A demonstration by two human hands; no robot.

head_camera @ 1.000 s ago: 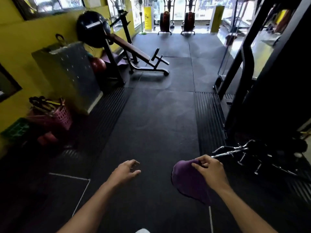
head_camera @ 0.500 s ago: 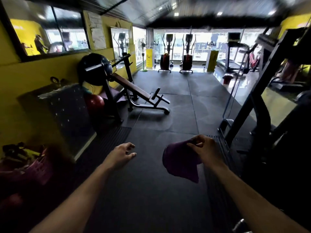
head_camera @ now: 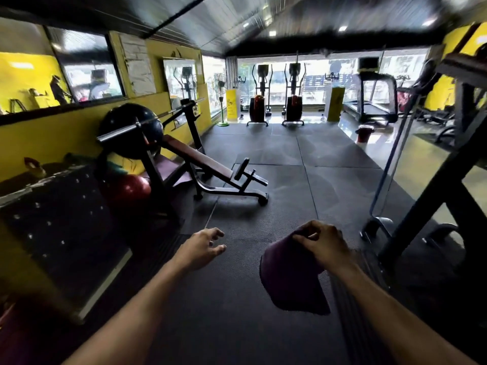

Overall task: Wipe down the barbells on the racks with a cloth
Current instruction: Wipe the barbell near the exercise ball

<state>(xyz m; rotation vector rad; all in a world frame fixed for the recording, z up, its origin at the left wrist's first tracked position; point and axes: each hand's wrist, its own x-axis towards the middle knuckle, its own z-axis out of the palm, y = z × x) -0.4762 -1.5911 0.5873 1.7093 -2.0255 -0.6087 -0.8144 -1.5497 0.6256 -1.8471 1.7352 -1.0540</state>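
My right hand (head_camera: 324,246) pinches the top edge of a purple cloth (head_camera: 292,280), which hangs down in front of me above the black floor mats. My left hand (head_camera: 203,246) is stretched forward, fingers relaxed and holding nothing. A barbell (head_camera: 126,130) lies across the uprights of a black rack (head_camera: 155,175) at the left, over a slanted bench (head_camera: 200,159). Both hands are well short of the barbell.
A dark studded box (head_camera: 60,233) stands against the yellow wall at the left, with a red ball (head_camera: 129,191) and a black ball (head_camera: 118,122) beside the rack. A black machine frame (head_camera: 448,193) rises at the right. Two cross trainers (head_camera: 276,101) and a treadmill (head_camera: 374,101) stand by the far windows.
My view has lifted from the floor to the room ahead. The floor bars at the right have dropped out of sight. My right hand still holds the cloth; the rack looks nearer.
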